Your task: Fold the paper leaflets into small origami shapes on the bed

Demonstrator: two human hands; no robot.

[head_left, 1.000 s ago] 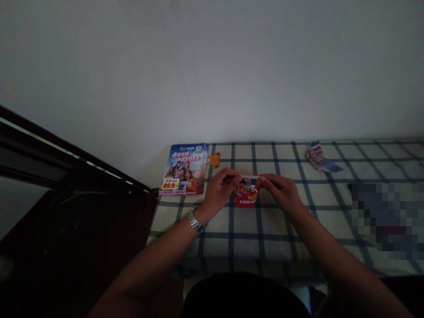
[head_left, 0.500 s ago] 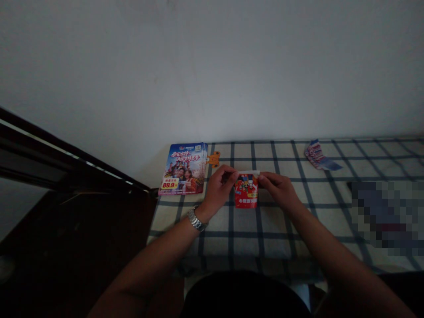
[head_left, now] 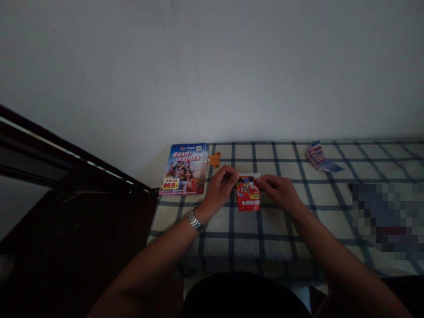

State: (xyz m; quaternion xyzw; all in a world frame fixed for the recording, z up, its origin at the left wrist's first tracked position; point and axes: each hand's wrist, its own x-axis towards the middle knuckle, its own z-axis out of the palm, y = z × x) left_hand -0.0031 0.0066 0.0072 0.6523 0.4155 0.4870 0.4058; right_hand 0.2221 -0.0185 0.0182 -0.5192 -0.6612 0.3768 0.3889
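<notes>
A small red printed leaflet (head_left: 248,196) is held up over the checked cloth (head_left: 281,229). My left hand (head_left: 218,190), with a metal watch on the wrist, pinches its upper left edge. On the other side my right hand (head_left: 280,191) pinches the upper right edge. A white strip shows along the leaflet's top, where it looks folded over. Both hands have their fingers closed on the paper.
A blue flyer (head_left: 184,168) with a yellow price tag lies at the cloth's left end, a small orange shape (head_left: 214,159) beside it. A folded striped paper (head_left: 318,157) lies far right. The white wall is close behind. Dark wooden furniture (head_left: 66,198) stands to the left.
The red leaflet has turned more upright and flat toward me, and its lower edge has dropped slightly. Both hands stayed at its top corners.
</notes>
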